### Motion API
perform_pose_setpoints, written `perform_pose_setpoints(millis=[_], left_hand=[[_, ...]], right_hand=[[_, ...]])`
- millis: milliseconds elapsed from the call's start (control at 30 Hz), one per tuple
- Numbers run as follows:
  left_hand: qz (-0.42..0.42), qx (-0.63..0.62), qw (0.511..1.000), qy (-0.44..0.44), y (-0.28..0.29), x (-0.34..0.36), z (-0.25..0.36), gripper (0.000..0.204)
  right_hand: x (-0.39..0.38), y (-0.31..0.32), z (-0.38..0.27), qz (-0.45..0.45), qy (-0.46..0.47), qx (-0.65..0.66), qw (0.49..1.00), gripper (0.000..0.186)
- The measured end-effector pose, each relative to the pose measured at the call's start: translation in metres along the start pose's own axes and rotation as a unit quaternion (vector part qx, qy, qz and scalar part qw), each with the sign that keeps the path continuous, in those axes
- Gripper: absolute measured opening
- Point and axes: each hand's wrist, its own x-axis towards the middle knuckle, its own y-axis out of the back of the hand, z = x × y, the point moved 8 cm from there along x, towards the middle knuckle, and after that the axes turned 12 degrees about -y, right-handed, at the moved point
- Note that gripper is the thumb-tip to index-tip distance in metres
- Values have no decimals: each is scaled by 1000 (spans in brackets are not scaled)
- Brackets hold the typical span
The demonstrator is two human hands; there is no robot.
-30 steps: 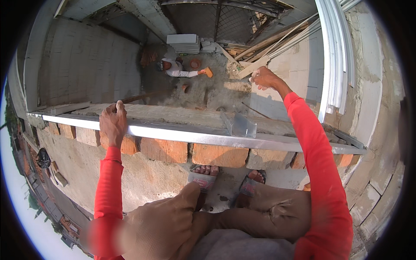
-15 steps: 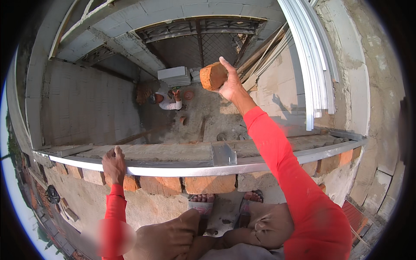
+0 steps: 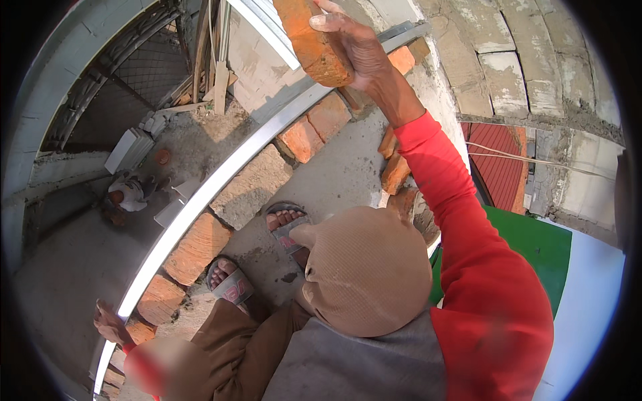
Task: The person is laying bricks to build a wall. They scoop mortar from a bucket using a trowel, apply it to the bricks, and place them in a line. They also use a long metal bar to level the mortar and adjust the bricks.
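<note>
My right hand (image 3: 368, 57) is raised at the top of the view and grips an orange-brown brick (image 3: 314, 50), its thumb lying across one face. The brick is above the far end of a long, shiny metal rail (image 3: 221, 177). At the lower left, my left hand (image 3: 110, 324) is curled over that same rail, with part of its fingers hidden. Along the near side of the rail runs a row of bricks (image 3: 197, 247), some orange and one greyish block (image 3: 254, 187) among them. My sandalled feet (image 3: 287, 227) stand just beside this row.
Beyond the rail the level drops to a lower floor, where another person (image 3: 132, 194) is, near stacked pale blocks (image 3: 127, 150). Loose bricks (image 3: 394, 170) lie by the wall on my right. Past it are a red corrugated roof (image 3: 495, 160) and a green sheet (image 3: 528, 254).
My view has swung to the right. My right hand has brought the brick from out over the drop to above the rail's far end. My left hand has stayed at the rail.
</note>
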Motion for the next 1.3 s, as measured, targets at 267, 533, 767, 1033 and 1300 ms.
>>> perform_pose_setpoints(millis=[267,533,767,1033,1300], left_hand=[[33,-92,995,-15,-12,16,-41,62],[14,46,999,10,-1,16,-11,75],[91,109,990,24,19,-17,54,55],[165,102,977,91,38,-35,83,38],[184,41,974,127,45,-41,83,39]], right_hand=[[-207,238,94,437,-172,-258,844,127],[-178,239,45,459,-164,-622,613,95],[6,101,-90,327,78,-608,719,71],[306,-129,-20,35,55,-611,789,57],[294,-268,141,-111,-171,-547,812,36]])
